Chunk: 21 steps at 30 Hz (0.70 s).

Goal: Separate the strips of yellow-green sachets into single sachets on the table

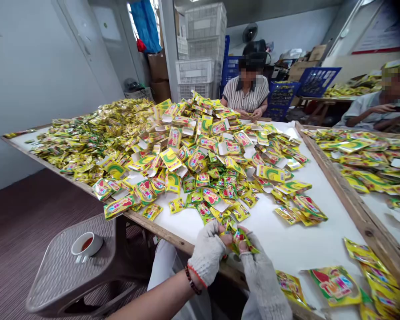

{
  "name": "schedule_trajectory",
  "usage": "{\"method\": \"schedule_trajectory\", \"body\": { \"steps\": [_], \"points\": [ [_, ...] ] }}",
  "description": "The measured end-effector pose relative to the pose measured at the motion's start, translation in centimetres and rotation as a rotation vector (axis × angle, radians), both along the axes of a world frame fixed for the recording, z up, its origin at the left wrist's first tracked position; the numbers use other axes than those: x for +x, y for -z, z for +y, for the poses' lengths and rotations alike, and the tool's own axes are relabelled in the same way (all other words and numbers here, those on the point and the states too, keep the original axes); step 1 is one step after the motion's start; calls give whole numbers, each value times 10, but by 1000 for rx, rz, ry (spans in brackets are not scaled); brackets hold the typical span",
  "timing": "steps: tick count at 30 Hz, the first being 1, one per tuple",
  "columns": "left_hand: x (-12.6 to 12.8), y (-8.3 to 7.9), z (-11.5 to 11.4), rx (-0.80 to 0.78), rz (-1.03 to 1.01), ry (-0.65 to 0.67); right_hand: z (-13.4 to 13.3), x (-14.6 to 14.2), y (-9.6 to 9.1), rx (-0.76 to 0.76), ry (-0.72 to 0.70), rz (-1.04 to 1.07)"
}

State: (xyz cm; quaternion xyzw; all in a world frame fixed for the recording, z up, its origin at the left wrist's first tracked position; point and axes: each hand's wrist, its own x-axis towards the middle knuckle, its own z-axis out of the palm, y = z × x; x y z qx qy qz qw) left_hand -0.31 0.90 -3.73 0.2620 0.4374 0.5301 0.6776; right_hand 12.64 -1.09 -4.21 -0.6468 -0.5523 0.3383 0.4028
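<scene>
My left hand (207, 251) and my right hand (262, 278) wear white knit gloves with bare fingertips. Between them, both pinch a small yellow sachet (242, 242) with red print, just above the near table edge. A large heap of yellow printed sachets (200, 155) spreads over the white table top (280, 235), its nearest pieces close to my fingers. Darker, greener sachets (96, 142) lie at the far left of the heap. Larger loose sachets (335, 286) lie to the right of my right hand. A beaded bracelet (191, 280) circles my left wrist.
A wooden rail (360, 213) separates this table from a second sachet-covered table (363, 155) at right. Two co-workers (248, 91) (376, 106) sit beyond. A white cup (86, 246) stands on a grey stool (73, 262) at left. White crates (196, 58) stack behind.
</scene>
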Motion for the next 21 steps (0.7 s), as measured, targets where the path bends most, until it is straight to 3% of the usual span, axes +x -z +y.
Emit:
{"method": "schedule_trajectory", "body": {
  "steps": [5,9,12,17,19,21],
  "points": [
    [-16,-8,8,95,154,10,3,1,-8,71,-22,50],
    [-23,-14,11,110,133,64,6,-2,-11,75,-153,119],
    [-21,-13,7,164,193,107,9,-8,-7,58,-98,133],
    [-31,-20,6,352,546,189,12,-7,-12,-32,-151,213],
    [-49,-30,17,519,762,232,12,-3,-15,-89,-162,230],
    [-78,-42,39,721,1056,164,11,0,-14,-136,-118,252]
  ]
}}
